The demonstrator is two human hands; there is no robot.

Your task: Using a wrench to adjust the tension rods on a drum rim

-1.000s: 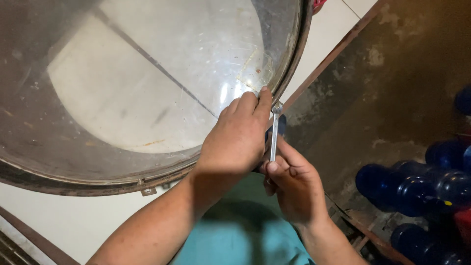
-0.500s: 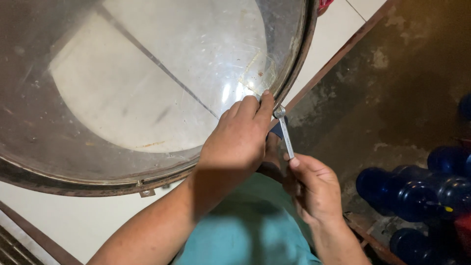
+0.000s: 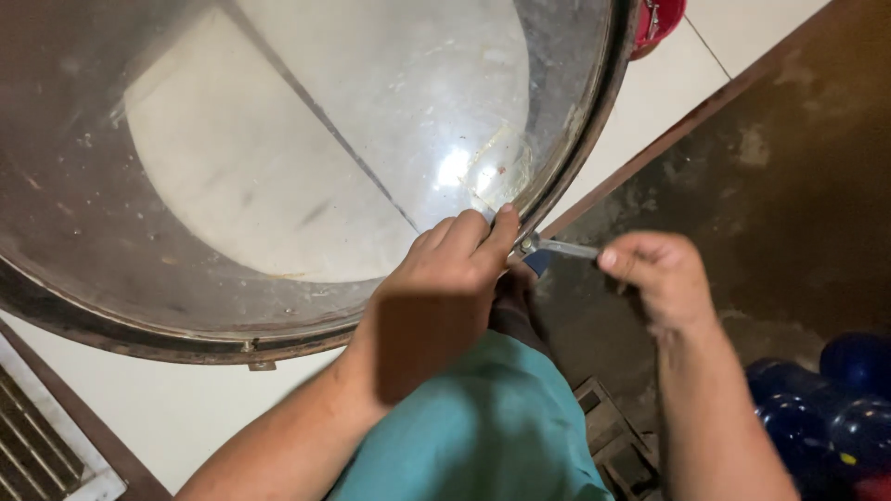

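Note:
A big round clear panel point(image 3: 306, 158) in a dark metal rim point(image 3: 594, 121) fills the upper left of the head view. My left hand point(image 3: 436, 288) rests on the rim's lower right edge, fingertips pressed on the clear surface. My right hand point(image 3: 654, 274) grips the handle of a small metal wrench point(image 3: 561, 247). The wrench lies nearly level, its head at the rim right beside my left fingertips. My knee in teal cloth point(image 3: 483, 427) is below both hands.
Several dark blue bottles point(image 3: 817, 408) lie at the lower right. A red object point(image 3: 659, 19) peeks out at the top beyond the rim. A metal grate point(image 3: 42, 455) sits at the lower left on pale floor tiles. Stained dark floor point(image 3: 789, 167) lies to the right.
My right hand has swung the wrench handle from nearly upright out to the right, now almost level. My left hand has stayed on the rim.

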